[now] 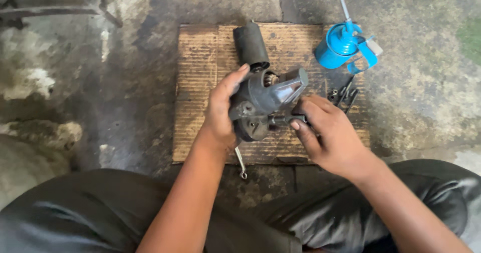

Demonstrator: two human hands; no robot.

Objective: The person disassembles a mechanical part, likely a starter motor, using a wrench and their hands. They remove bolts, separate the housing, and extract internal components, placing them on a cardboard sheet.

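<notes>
Now a grey metal housing (263,100) is gripped by the left hand (220,112) above a cardboard sheet (200,82). A dark bolt (288,118) is pinched in the closed fingers of the right hand (328,132).

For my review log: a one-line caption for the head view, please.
Left hand steadies a grey motor housing over cardboard while the right hand grips a dark tool; blue oil can nearby.

A repair workshop: grimy, oil-stained concrete floor (125,82), blue oil can (340,45), loose bolts (343,95) on worn cardboard (200,82).

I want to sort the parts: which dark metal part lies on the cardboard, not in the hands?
The black cylindrical housing at the cardboard's far edge; the grey nose housing is held.
</notes>
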